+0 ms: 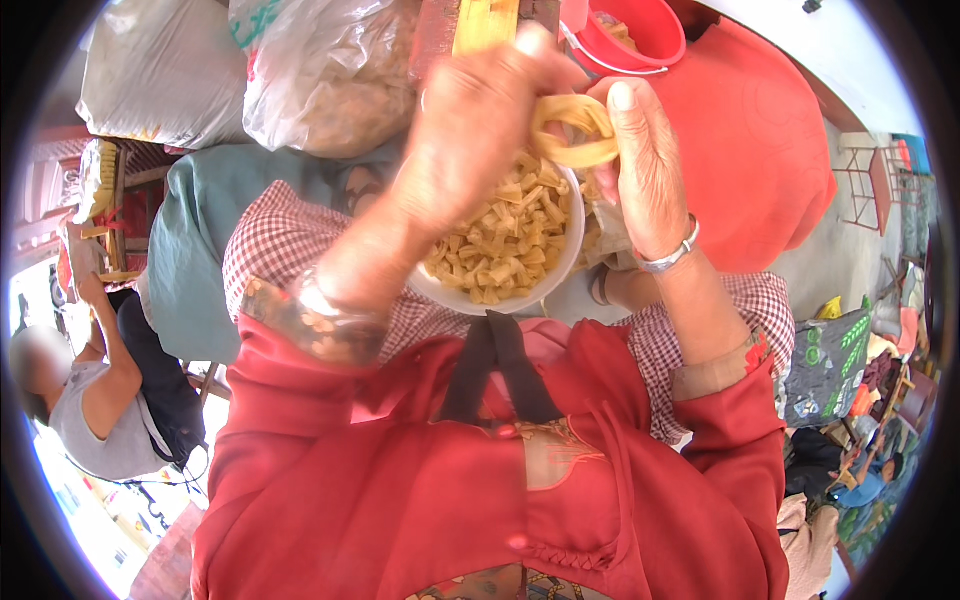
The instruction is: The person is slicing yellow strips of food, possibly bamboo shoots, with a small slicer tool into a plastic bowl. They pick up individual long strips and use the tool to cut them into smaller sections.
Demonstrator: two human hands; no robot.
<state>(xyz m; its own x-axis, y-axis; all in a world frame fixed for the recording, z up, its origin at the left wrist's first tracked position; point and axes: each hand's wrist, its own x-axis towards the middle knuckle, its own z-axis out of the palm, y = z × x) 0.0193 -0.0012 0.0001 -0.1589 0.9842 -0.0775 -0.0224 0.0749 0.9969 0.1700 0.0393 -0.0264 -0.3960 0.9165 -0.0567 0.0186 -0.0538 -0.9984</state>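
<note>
A pale yellow, flat, pliable strip bent into a loop (pixel 576 154) is pinched between the thumb and fingers of my right hand (pixel 645 161), which wears a silver bracelet. My left hand (pixel 472 131) is blurred and reaches across from the left. Its fingers are at the loop's far side, and whether they grip it is hidden. Below both hands, a white bowl (pixel 504 306) stands between my knees. It is heaped with short yellow knotted-looking pieces (pixel 517 247), partly covered by my left hand.
Yellow material (pixel 484 28) lies on a reddish-brown wooden surface (pixel 435 37) ahead. Beside it stand a filled clear plastic bag (pixel 330 82), a white sack (pixel 161 75) and a red bucket (pixel 637 37). Red cloth (pixel 739 150) spreads to the right. A person (pixel 105 405) sits at left.
</note>
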